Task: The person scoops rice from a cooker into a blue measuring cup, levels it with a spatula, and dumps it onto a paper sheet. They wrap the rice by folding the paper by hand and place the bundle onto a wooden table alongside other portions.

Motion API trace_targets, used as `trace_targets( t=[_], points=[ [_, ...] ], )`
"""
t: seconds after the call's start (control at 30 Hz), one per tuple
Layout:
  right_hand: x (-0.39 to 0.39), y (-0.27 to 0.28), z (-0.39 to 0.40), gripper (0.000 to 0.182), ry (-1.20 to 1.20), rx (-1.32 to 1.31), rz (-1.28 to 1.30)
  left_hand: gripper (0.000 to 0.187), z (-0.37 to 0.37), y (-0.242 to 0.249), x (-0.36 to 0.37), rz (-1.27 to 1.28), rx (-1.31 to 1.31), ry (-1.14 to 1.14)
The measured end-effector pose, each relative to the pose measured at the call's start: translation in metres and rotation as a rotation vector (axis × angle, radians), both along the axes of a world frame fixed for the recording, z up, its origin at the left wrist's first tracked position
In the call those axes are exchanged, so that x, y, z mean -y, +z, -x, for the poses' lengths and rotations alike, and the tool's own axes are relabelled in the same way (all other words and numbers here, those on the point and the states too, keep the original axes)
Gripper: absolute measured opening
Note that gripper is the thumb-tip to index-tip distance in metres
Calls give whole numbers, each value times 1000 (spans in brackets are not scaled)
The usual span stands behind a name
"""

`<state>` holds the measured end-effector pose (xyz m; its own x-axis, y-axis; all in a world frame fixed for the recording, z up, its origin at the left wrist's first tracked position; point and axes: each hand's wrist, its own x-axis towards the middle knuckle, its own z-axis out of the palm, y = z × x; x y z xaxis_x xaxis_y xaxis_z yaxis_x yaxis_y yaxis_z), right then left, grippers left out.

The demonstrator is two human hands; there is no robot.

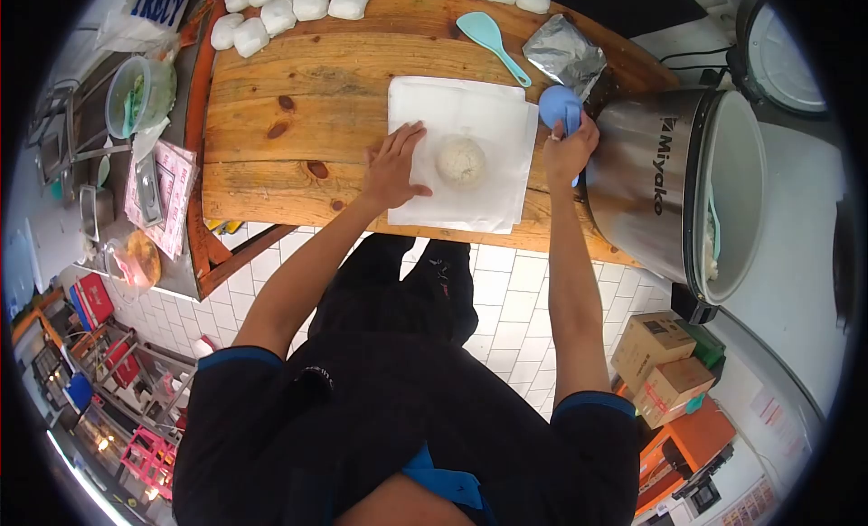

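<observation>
A round mound of rice [461, 161] sits on a stack of white paper sheets [497, 205] on the wooden table. At the left edge of the stack, my left hand [395, 167] rests with its fingers stretched out over the paper. My right hand [571, 149] is closed around the handle of a blue cup [560, 103], just past the sheets' right edge. The cup's round end points away from me; what is inside it, if anything, does not show. Beyond the paper lies a light teal rice paddle [493, 47].
Right of my right hand stands a large Miyako rice cooker [642, 164], its lid off, a paddle [712, 227] inside. Crumpled foil [562, 54] lies behind the cup. White wrapped packets [310, 1] line the table's far edge. A metal counter [181, 273] stands at left.
</observation>
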<state>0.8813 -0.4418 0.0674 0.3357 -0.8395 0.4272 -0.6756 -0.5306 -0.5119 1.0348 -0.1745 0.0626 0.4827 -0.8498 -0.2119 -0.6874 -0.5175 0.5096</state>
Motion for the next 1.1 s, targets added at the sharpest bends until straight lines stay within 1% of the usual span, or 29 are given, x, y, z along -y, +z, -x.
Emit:
trace_targets(
  t=[0.03,0.1,0.17,0.23,0.27,0.3,0.37,0.4,0.43,0.5,0.57,0.63,0.67,0.7,0.73,0.77,0.8,0.83,0.87,0.9,0.93,0.97,1.0,1.03,1.07,1.1],
  points=[
    [-4,-5,0,40,15,17,82,112,1,1,1,-16,12,4],
    [-57,-24,18,49,138,-54,99,112,2,0,-2,-40,18,10],
    [-123,-10,27,57,419,-114,-138,112,2,0,-1,-16,28,2],
    [-160,2,28,62,454,-386,-155,112,0,-3,0,-4,18,1],
    [-162,-2,32,60,405,-353,-251,112,1,-4,-1,2,10,2],
    [-161,-7,36,60,401,-351,-250,112,1,-4,0,4,11,-2],
    [-158,-19,50,57,94,-267,-237,111,3,-6,-1,9,28,9],
    [-160,-27,57,49,36,-304,-191,111,2,-7,-1,11,28,4],
    [-160,-28,63,49,28,-307,-190,111,2,-6,-1,8,24,4],
    [-157,-31,72,41,232,-428,-67,111,3,-5,1,10,20,-2],
    [-153,-25,70,40,238,-388,-24,109,2,-6,-1,-9,-1,-5],
    [-154,-26,66,39,96,-207,-54,106,1,-8,-2,29,3,-2],
    [-153,-29,67,39,95,-207,-55,104,2,-9,-2,69,4,-1],
    [-152,-33,67,38,163,-171,-33,104,5,-10,-3,71,5,-1],
    [-151,-31,64,38,234,-135,-10,97,10,-9,-5,80,64,-7],
    [-151,-28,63,38,237,-133,-8,91,15,-6,-8,89,124,-13],
    [-152,-25,60,35,240,-27,-166,91,26,-14,-14,92,127,-11],
    [-154,-19,58,33,242,78,-327,83,43,-33,-25,128,195,-107],
    [-152,-14,60,33,247,76,-330,76,56,-32,-33,160,261,-199],
    [-149,-8,63,34,241,287,-621,76,66,-30,-39,156,261,-193],
    [-145,-6,68,35,228,500,-911,72,73,-11,-36,191,122,-211],
    [-137,-9,78,35,231,502,-912,67,76,0,-35,228,-17,-232],
    [-126,-15,92,39,300,635,-1100,60,76,-1,-37,239,-17,-190],
    [-120,-17,101,42,368,766,-1286,60,73,-8,-40,242,-16,-191],
    [-122,-9,101,50,384,651,-1175,59,67,-17,-45,250,14,-177],
    [-118,-2,100,50,382,648,-1172,59,62,-25,-50,258,42,-163]
  ],
)
